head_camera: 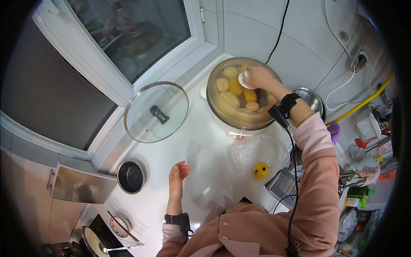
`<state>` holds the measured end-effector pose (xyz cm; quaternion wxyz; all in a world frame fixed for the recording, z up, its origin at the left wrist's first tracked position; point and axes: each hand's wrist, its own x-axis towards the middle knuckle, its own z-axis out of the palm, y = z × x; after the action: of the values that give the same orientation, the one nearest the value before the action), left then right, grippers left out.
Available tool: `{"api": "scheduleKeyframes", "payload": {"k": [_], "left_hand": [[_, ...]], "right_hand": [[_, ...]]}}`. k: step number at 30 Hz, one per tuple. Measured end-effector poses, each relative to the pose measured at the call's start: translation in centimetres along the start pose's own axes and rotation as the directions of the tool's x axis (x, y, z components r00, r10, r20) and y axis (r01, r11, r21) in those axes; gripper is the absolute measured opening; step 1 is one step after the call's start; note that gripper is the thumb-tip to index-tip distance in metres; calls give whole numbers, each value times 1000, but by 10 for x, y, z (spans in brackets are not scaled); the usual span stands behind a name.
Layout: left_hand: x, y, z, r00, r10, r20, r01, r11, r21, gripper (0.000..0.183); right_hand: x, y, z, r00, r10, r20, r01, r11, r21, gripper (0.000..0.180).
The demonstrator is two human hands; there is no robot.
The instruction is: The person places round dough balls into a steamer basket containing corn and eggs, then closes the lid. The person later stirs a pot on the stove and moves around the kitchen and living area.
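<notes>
My right hand (259, 78) grips the white knob of the clear lid (221, 112) on an electric steamer (237, 128). Through the lid show pale round buns (230, 72), pieces of yellow corn (236, 86) and other food. My left hand (180, 171) is held over the white countertop (205, 151) with its fingers slightly curled, and nothing shows in it. In front of the steamer lies a clear plastic bag (244, 157) with a yellow round item (261, 170) with dark spots in or on it.
A glass pot lid (173, 122) lies by the window. A dark-lined metal pot (131, 177), a bowl with chopsticks (120, 226) and a pan with a spoon (93, 239) are at the left. On the right are a metal bowl (309, 98), a sink rack (282, 186) and a yellow hose (362, 102).
</notes>
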<state>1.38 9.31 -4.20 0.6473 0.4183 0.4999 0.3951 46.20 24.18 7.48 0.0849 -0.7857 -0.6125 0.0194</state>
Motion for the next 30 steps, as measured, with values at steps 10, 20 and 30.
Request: {"api": "scheduleKeyframes", "payload": {"k": [10, 20, 30], "left_hand": [[-4, 0, -2, 999, 2, -32, -1, 999, 34, 44], [-14, 2, 13, 999, 19, 48, -21, 999, 43, 46], [-20, -60, 70, 940, -229, 252, 139, 933, 332, 39]], "right_hand": [[3, -2, 1, 997, -37, 64, 39, 999, -24, 48], [-38, 14, -12, 986, -140, 96, 115, 967, 227, 62], [-282, 63, 43, 978, 185, -99, -76, 752, 655, 24]]}}
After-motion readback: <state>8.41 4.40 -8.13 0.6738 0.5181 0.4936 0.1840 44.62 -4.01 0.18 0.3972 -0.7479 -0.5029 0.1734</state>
